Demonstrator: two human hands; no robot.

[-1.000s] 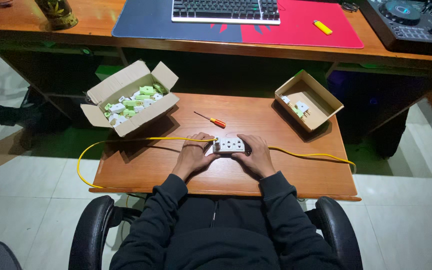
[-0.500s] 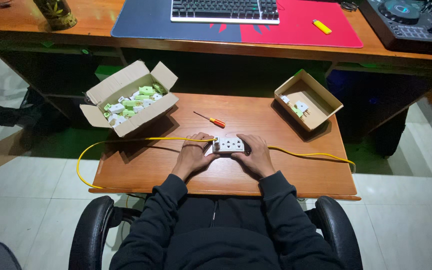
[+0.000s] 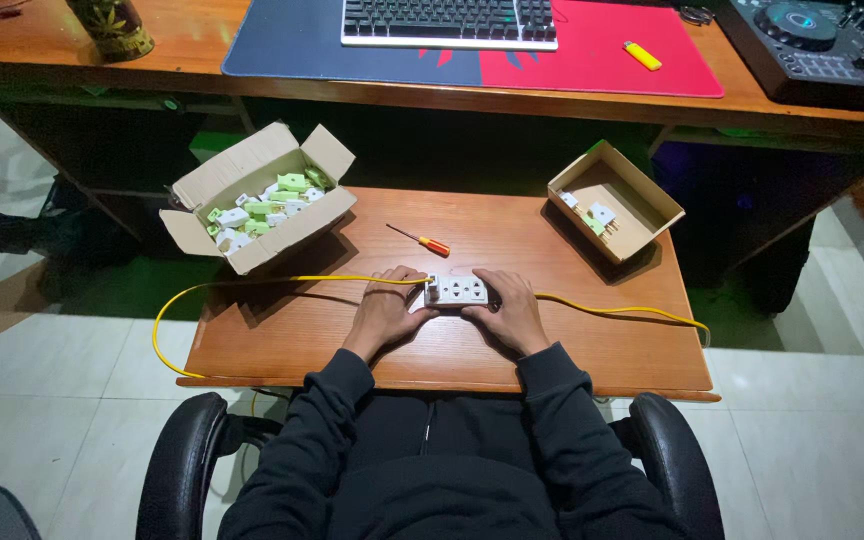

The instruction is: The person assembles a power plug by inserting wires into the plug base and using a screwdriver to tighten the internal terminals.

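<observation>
White socket block [image 3: 460, 290] lies between both hands, left fingers [image 3: 399, 287] and right fingers [image 3: 493, 295] gripping its ends.

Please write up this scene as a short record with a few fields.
Setting: small wooden table, person seated in a black chair
Left hand: on the table, fingers at the left end of the white socket block, beside the yellow cable
Right hand: grips the block's right end
Left box: open, full of white and green plugs
Right box: open, a few plugs inside
Loose tool: screwdriver, apart from both hands
</observation>
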